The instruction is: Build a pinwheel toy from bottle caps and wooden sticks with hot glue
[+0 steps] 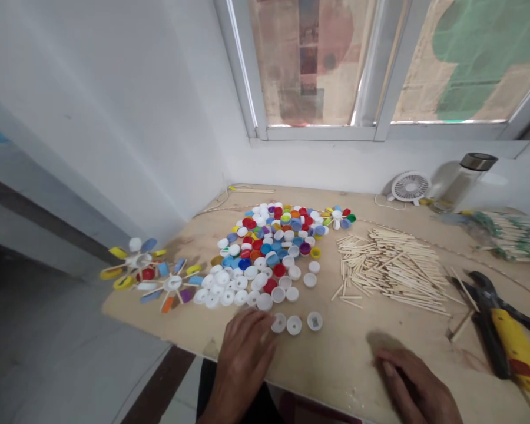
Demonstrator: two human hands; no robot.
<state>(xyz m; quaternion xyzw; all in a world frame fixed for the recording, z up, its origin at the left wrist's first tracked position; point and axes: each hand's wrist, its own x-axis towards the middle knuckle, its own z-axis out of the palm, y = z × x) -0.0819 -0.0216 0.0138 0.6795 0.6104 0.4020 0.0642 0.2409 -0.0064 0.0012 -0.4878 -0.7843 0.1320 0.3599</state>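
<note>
At the front of the table, my left hand (247, 350) reaches over the near edge with its fingers loosely stretched out. Its fingertips are beside or touching a white bottle cap (278, 323), the leftmost of a short row. A second white cap (294, 325) and a third with a grey square inside (315, 321) lie to the right. My right hand (417, 386) rests near the front edge, fingers curled and thumb against the index finger; what is inside, if anything, is hidden. Beyond my left hand spreads a pile of colourful bottle caps (265, 248).
Wooden sticks (393, 265) lie right of the caps. Cap-and-stick wheels stand at the left (172, 284) and back (336, 218). Pliers (486, 288) and a yellow glue gun (514, 350) lie right. A small fan (410, 187) and a glass bottle (463, 179) stand behind.
</note>
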